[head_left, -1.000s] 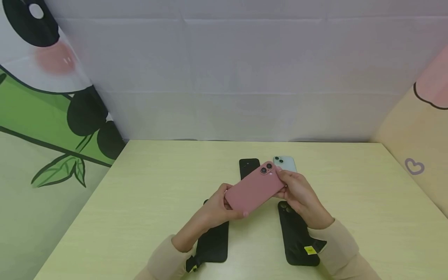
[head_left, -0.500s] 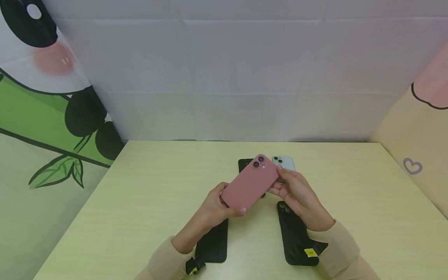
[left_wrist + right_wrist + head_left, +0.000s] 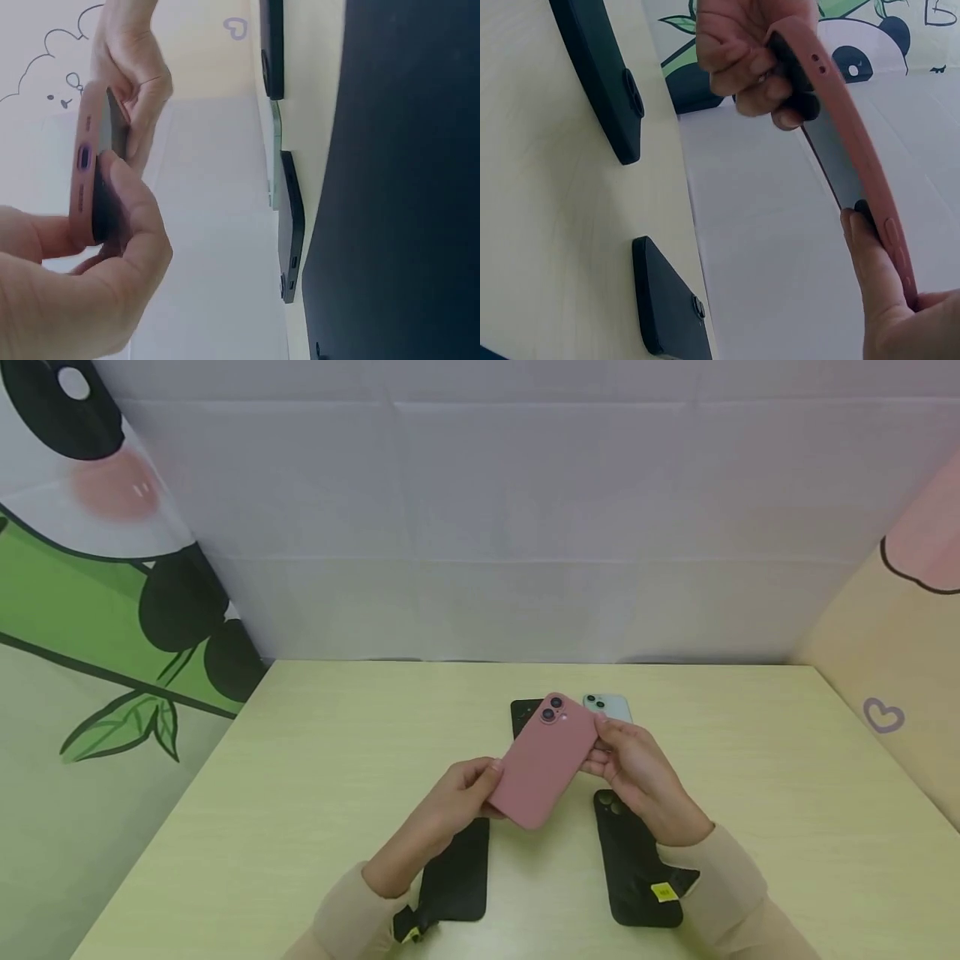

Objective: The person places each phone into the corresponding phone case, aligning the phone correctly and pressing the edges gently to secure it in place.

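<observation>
A person's left hand [image 3: 456, 797] and right hand [image 3: 643, 770] together grip a pink-cased rectangular smartphone [image 3: 542, 764] over the middle of a pale yellow tabletop [image 3: 330, 777]; a small yellow label [image 3: 663, 892], near right, is illegible.

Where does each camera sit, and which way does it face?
Head: on the head, facing forward and down at the pink phone; left hand, right hand, sleeves show.
Left wrist: on that wrist, facing the charging port and wall heart; both hands show.
Right wrist: on that wrist, facing the long edge and wall panda; both hands show.
Both wrist views share the phone.
</observation>
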A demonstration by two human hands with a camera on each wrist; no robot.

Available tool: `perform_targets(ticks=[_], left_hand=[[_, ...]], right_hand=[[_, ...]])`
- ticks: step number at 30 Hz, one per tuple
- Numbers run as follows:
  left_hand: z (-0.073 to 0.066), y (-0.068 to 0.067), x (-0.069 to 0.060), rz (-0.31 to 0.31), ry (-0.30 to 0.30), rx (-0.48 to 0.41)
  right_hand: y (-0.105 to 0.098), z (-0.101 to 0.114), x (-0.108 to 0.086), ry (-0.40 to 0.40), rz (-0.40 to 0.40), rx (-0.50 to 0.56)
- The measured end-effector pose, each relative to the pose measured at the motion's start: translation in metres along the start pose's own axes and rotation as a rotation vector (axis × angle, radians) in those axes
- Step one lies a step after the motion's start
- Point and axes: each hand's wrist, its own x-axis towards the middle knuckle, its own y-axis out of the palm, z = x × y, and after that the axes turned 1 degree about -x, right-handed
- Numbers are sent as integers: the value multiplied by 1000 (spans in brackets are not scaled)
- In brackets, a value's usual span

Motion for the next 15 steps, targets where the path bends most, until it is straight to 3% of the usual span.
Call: perform_targets(ticks=[4, 7, 15], left_hand=[[-1, -2, 1, 70, -10, -14], [-1, -3, 1, 78, -12, -17], [3, -4, 4, -80, -54, -58]], right_hand=[[-3, 0, 5, 38, 10, -23], [-3, -1, 8, 74, 25, -14], [7, -3, 18, 55, 61, -39]])
